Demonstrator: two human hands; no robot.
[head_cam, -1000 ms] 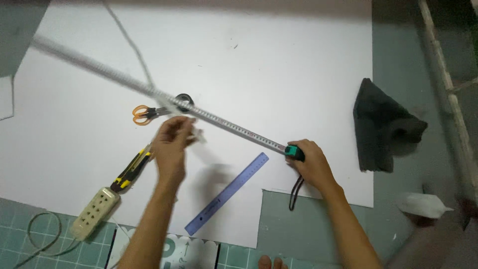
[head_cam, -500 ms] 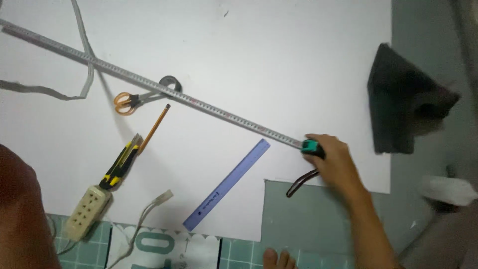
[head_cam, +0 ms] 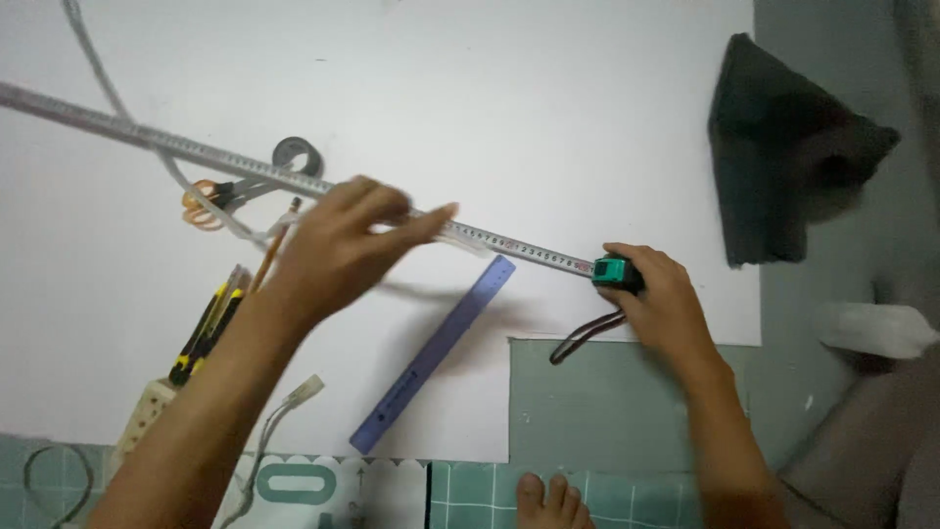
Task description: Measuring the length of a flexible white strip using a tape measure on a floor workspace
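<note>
My right hand grips the green and black case of a tape measure at the lower right corner of a large white sheet. The metal tape blade runs from the case up to the far left edge. My left hand reaches in over the middle of the blade with its fingers stretched out and blurred. A pale strip shows at its fingertips and a grey cord leads toward it; whether the hand holds either is unclear. A purple ruler lies just below the blade.
Orange-handled scissors, a grey tape roll, a pencil, a yellow and black utility knife and a power strip lie at the left. A dark cloth sits at the right. My toes show at the bottom.
My left hand, out of view half a second ago, has come back in over the tape blade. The right hand keeps its hold on the case.
</note>
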